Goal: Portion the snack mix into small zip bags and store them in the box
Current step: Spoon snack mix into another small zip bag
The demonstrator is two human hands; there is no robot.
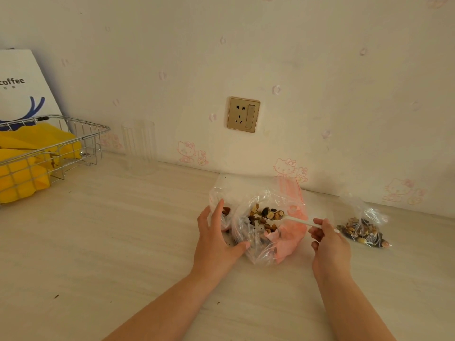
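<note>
A clear plastic bag of snack mix (248, 232) lies open on the pale table, with nuts and raisins showing at its mouth. My left hand (216, 237) grips its left side. My right hand (327, 239) holds a white plastic spoon (293, 219) whose bowl, heaped with mix, hovers over the bag's opening. A pink-printed zip bag (290, 232) lies under and behind the big bag, its red zip strip (291, 189) standing up against the wall. A small filled bag of mix (362, 230) rests to the right of my right hand.
A wire basket (73, 143) holding yellow packaging stands at the far left, with a white coffee bag (22, 87) behind it. A clear plastic cup (139, 146) stands by the wall. A wall socket (243, 114) is above the table.
</note>
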